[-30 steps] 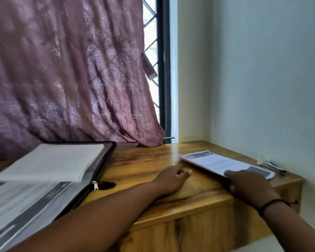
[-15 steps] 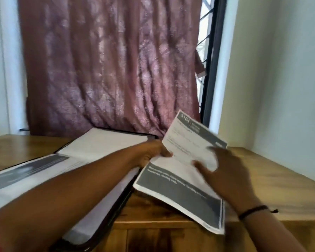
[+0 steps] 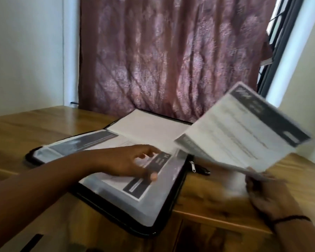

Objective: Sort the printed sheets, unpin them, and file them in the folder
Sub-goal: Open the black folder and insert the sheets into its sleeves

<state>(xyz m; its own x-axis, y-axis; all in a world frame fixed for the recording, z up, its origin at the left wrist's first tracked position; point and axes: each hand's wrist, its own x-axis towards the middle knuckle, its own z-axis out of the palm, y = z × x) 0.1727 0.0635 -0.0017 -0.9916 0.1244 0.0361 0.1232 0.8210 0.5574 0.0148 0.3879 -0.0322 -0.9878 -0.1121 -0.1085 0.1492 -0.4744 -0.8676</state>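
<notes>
Since half a second ago: we see both hands apart.
Left hand (image 3: 135, 161): off the sheets (image 3: 244, 135), fingers spread flat on the open folder (image 3: 164, 211).
Right hand (image 3: 267, 193): alone pinches the sheets, raised right of the folder over the table (image 3: 35, 122).

Soft daylight enters from the window (image 3: 284, 39) at far right and glows dimly through the mauve curtain (image 3: 171, 57), leaving the room moderately lit. The wooden table (image 3: 44, 122) carries a pale sheen at far left. Motion blur smears the raised printed sheets (image 3: 244, 133) and the right hand (image 3: 269, 195) beneath them; their print is unreadable. Wide-angle distortion tilts the window frame at the right edge. Near foreground falls into shadow.
</notes>
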